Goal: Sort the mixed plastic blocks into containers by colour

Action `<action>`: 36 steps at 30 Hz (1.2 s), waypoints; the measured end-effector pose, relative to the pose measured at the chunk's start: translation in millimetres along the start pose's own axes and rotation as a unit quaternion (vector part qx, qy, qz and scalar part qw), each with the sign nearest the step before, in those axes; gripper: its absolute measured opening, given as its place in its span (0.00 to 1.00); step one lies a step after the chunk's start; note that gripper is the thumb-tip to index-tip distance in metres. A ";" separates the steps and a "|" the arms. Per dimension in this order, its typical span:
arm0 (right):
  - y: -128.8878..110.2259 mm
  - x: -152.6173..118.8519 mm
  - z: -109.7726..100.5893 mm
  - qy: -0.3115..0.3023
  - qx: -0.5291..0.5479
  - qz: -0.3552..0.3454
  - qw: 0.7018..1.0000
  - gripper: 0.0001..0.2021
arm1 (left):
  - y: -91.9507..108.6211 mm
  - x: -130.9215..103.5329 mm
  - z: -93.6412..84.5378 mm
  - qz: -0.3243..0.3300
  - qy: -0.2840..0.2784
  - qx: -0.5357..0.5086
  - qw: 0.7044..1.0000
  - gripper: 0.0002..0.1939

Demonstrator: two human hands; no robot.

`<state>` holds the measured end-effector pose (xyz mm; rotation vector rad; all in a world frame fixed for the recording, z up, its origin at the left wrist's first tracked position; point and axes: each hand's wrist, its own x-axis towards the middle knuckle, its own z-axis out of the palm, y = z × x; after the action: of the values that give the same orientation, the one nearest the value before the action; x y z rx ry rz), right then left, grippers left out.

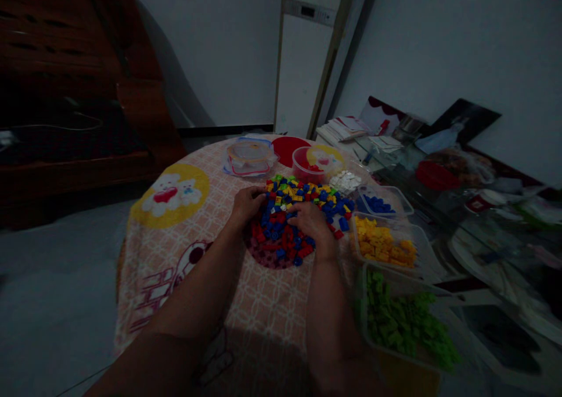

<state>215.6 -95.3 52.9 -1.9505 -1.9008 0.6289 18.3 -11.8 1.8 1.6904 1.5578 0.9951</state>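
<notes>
Far left of the left hand: a dark wooden bench (144,113), well apart from the work. Nearer on that side: a patterned tablecloth (272,303), running under both forearms.

Item, left hand (249,202): at the left edge of the pile, fingers bent and pointing inward over it; whether a brick is gripped cannot be told.

Item, clear tub (250,153): lidded, directly beyond the left hand.

Item, pile of mixed bricks (285,245): red, blue, yellow and green, loose, lying right of the left hand and spreading left of, under and beyond the right. Its longest spread runs crosswise, from the left hand's fingertips to past the right hand. Both hands meet it; the right is nearer its middle.

Item, round tub (309,177): beyond the right hand, a few red pieces inside.

Item, right hand (311,221): over the pile, thumb and forefinger loosely bent towards the left hand; any hold is unclear.

Item, white bricks (345,181): beyond and right of the right hand.

Items, right of that hand, far to near: blue bricks (376,204), yellow bricks (384,245), green bricks (404,321), each in a clear box.
</notes>
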 end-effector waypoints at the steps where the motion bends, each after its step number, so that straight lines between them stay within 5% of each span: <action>1: -0.3 0.2 0.3 0.002 -0.001 0.000 1.000 0.10 | -0.1 0.2 0.1 0.000 0.001 0.001 1.000 0.18; 9: 8.7 3.5 3.5 0.043 0.230 0.072 0.970 0.06 | -0.5 0.3 -0.3 0.003 -0.003 0.010 1.000 0.18; 14: 11.0 1.8 -2.5 0.117 0.495 0.093 0.856 0.09 | 0.3 0.2 -0.2 0.001 -0.002 0.012 1.000 0.17; 19: 23.9 2.9 -0.7 0.196 0.645 0.066 0.736 0.12 | -0.4 0.5 0.2 0.008 -0.004 0.007 1.000 0.17; 25: 57.7 6.5 -6.9 0.351 0.640 0.046 0.682 0.20 | -0.3 0.3 0.0 0.005 -0.002 0.004 1.000 0.17; 29: 79.9 -0.2 -25.6 0.502 0.626 0.049 0.595 0.35 | 3.7 -0.8 -1.0 0.003 -0.003 0.013 1.000 0.17; 32: 86.0 -5.8 -33.5 0.531 0.632 0.059 0.561 0.38 | 6.1 -2.1 -1.9 -0.007 -0.003 0.010 1.000 0.17; 36: 73.3 -6.0 -33.8 0.497 0.642 0.067 0.580 0.24 | 5.9 -2.8 -2.0 -0.014 -0.007 0.003 1.000 0.17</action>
<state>295.6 -102.3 42.7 -0.9296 -0.2410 0.4797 19.6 -15.3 7.5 1.6714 1.5725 0.9623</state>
